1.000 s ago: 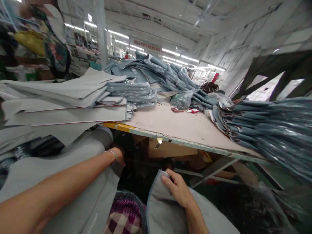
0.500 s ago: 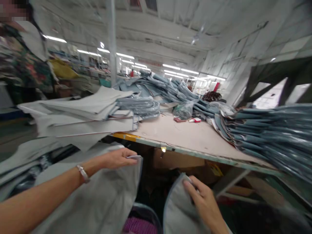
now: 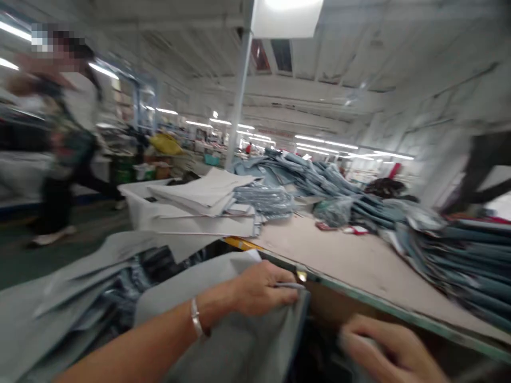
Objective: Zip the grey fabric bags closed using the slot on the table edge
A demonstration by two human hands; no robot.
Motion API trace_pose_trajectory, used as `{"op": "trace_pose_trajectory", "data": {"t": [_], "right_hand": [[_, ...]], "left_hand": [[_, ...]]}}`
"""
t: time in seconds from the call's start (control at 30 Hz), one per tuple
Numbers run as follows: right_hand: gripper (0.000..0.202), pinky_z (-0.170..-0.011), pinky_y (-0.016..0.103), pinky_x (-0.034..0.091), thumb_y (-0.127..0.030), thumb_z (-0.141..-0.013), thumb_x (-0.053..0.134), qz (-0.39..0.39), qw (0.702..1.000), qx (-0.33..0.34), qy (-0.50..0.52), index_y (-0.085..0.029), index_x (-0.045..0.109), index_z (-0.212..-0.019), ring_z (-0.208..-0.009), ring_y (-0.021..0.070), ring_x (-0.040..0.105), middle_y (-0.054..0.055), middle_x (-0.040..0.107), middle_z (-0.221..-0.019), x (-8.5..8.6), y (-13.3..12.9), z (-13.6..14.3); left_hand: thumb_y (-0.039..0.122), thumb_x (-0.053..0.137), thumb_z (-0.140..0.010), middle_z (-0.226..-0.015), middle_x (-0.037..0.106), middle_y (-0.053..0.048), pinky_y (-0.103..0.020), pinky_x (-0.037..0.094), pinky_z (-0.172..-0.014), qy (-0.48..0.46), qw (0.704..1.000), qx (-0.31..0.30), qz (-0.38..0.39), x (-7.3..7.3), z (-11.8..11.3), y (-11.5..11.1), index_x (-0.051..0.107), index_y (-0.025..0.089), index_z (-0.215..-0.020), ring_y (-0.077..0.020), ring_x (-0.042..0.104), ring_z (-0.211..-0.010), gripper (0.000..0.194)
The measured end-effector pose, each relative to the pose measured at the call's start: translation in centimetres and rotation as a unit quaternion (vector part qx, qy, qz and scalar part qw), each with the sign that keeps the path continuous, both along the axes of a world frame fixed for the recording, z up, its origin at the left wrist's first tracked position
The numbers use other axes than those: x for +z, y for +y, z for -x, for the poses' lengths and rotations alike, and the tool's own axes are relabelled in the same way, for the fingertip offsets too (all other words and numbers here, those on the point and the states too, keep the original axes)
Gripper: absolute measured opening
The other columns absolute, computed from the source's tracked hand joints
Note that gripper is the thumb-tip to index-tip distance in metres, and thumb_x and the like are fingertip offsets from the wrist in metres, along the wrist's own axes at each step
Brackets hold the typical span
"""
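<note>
My left hand (image 3: 265,287), a silver bracelet (image 3: 195,318) on its wrist, pinches the top corner of a large grey fabric panel (image 3: 239,340) between thumb and fingers. The panel hangs down below that hand in front of the table, its right edge trimmed in darker blue-grey. At the lower right, my right hand (image 3: 393,346) is curled closed and blurred by motion. A little grey cloth shows between its thumb and fingers; most of what hangs from it is out of sight.
On the table (image 3: 335,255) lie pale fabric panels (image 3: 199,197), a plastic-wrapped bundle (image 3: 265,199) and piled blue-grey pieces (image 3: 471,255). Its edge runs just beyond my hands. More grey panels (image 3: 91,282) drape at the left. A person (image 3: 72,138) walks at the far left.
The view has swung left, so the table sits further right. Both hands appear lower and further right; my left hand keeps its hold on the panel. The person's body shows more fully.
</note>
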State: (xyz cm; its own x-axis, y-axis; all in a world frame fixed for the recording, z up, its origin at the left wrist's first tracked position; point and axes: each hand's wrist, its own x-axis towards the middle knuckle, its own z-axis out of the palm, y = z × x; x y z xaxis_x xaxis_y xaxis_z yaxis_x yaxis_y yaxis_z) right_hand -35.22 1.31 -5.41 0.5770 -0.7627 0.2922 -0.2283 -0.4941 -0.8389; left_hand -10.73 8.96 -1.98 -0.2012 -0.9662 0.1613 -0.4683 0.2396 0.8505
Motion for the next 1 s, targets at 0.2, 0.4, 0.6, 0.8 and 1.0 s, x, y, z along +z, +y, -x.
{"op": "trace_pose_trajectory", "data": {"t": [0.2, 0.4, 0.6, 0.8, 1.0], "right_hand": [[0.033, -0.061, 0.026, 0.038, -0.048, -0.073, 0.068, -0.098, 0.992, -0.02, 0.077, -0.016, 0.074, -0.073, -0.065, 0.017, 0.053, 0.002, 0.063, -0.067, -1.0, 0.5, -3.5], [0.04, -0.051, 0.024, 0.024, -0.05, -0.075, 0.068, -0.158, 0.987, 0.005, 0.043, -0.015, 0.057, -0.059, -0.055, 0.0097, 0.034, -0.004, 0.039, -0.055, -2.9, -0.2, -3.2], [0.031, -0.052, 0.024, 0.024, -0.043, -0.076, 0.067, -0.173, 0.984, 0.031, 0.035, -0.016, 0.058, -0.064, -0.056, 0.0101, 0.034, -0.004, 0.041, -0.058, -4.1, -1.3, -2.3], [0.028, -0.074, 0.029, 0.038, -0.04, -0.087, 0.068, -0.056, 0.997, 0.014, 0.059, -0.018, 0.069, -0.07, -0.078, 0.0177, 0.054, 0.002, 0.061, -0.078, -4.6, -1.6, -1.6], [0.036, -0.062, 0.027, 0.032, -0.045, -0.091, 0.061, -0.098, 0.992, -0.028, 0.069, -0.016, 0.067, -0.071, -0.066, 0.0147, 0.047, 0.0, 0.053, -0.066, -5.9, -1.5, -0.7]], "left_hand": [[0.039, 0.055, -0.092, -0.064, 0.043, 0.005, -0.022, 0.028, -0.055, 0.007, 0.999, -0.029, -0.035, -2.9, -1.3, -3.0, 0.057, 0.015, -0.072, -0.0106, 0.037, -0.062, 0.032], [0.041, 0.057, -0.089, -0.07, 0.056, 0.003, -0.022, 0.033, -0.06, -0.024, 0.997, -0.044, -0.061, -4.0, -1.6, -4.1, 0.069, 0.015, -0.082, -0.0125, 0.048, -0.067, 0.029], [0.043, 0.077, -0.077, -0.077, 0.069, 0.002, -0.023, 0.036, -0.061, -0.059, 0.995, -0.032, -0.073, -6.8, -1.3, -4.9, 0.079, 0.022, -0.087, -0.0146, 0.06, -0.07, 0.023], [0.036, 0.052, -0.098, -0.1, 0.073, 0.001, -0.041, 0.03, -0.108, -0.184, 0.981, -0.014, 0.052, -10.1, -1.8, -5.0, 0.075, 0.027, -0.089, -0.0222, 0.062, -0.105, 0.026], [0.048, 0.032, -0.101, -0.072, 0.052, 0.003, -0.028, 0.043, -0.078, -0.137, 0.989, 0.011, -0.062, -11.6, -3.3, -4.4, 0.054, 0.021, -0.08, -0.0163, 0.055, -0.073, 0.041]]}}
